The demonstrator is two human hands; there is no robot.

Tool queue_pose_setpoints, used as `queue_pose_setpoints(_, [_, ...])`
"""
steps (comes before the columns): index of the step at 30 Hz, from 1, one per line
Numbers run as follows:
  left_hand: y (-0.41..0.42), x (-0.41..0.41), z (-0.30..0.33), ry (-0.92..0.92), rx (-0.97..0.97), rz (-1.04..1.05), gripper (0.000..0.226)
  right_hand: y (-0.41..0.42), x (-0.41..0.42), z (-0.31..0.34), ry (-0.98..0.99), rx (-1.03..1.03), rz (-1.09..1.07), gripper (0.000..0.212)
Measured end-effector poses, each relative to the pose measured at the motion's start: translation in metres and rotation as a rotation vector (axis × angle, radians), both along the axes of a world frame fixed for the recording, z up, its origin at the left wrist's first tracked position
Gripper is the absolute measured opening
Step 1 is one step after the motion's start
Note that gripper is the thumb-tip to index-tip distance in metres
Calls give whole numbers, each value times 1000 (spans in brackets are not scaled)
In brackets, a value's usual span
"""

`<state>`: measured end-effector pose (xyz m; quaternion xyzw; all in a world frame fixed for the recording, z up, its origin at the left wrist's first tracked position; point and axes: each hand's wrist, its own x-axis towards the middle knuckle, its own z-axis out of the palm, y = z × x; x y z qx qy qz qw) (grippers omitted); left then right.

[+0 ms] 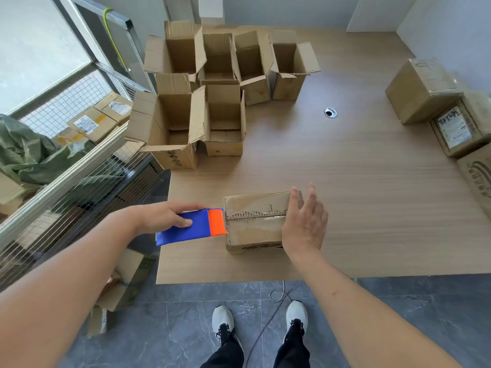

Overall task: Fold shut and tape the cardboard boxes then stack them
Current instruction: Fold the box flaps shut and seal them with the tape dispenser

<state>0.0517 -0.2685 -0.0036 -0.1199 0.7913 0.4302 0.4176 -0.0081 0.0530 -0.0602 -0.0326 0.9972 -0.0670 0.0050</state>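
Wooden table (358, 187): left hand (164, 216) gripping tape dispenser (191, 227) at closed box's (255, 221) 9 o'clock edge; right hand (303, 221) flat-open, bracing 3 o'clock end against sliding.

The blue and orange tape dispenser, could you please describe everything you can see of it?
The tape dispenser is a flat, plastic-looking tool with a blue body and an orange head carrying a toothed cutting edge. The left hand grips its blue part from above, thumb on the side. It lies roughly level, its toothed end against the left end of the closed box near the table's front edge, at the taped seam.
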Motion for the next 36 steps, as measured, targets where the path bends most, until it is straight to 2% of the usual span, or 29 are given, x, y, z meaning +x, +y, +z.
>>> queue_pose_setpoints(2, [16, 4, -3, 11, 44, 30, 49, -17, 6, 7, -1, -44, 45, 60])
queue_pose_setpoints(4, [36, 5, -9, 32, 103, 30, 53, -27, 16, 3, -96, -107, 69, 57])
queue_pose_setpoints(7, [56, 10, -23, 76, 185, 21, 56, -18, 22, -9, -193, -43, 138, 77])
queue_pose_setpoints(10, [52, 19, -34, 90, 295, 61, 58, -8, 16, -13, -200, 0, 181, 90])
queue_pose_setpoints(15, [30, 35, -44, 95, 366, 67, 58, -9, 14, -16, -214, 8, 195, 91])
queue_pose_setpoints(17, [26, 37, -47, 90, 351, 57, 58, -9, 13, -16, -213, 7, 189, 92])
queue_pose_setpoints(22, [41, 28, -50, 88, 171, -22, 54, -7, 11, -14, -258, 9, 205, 102])
queue_pose_setpoints(26, [53, 17, -52, 61, 147, -28, 49, -6, 9, -12, -299, 10, 230, 110])
queue_pose_setpoints(29, [49, 22, -59, 29, -7, -124, 47, -6, 9, -13, -302, 15, 235, 114])
queue_pose_setpoints(31, [45, 34, -64, 31, 29, -101, 48, -7, 9, -14, -288, 21, 225, 116])
queue_pose_setpoints(33, [43, 42, -60, 106, 84, -64, 54, -10, 10, -12, -282, 32, 217, 116])
queue_pose_setpoints(36, [38, 42, -47, 270, 14, -65, 68, -12, 5, -6, -287, 23, 258, 117])
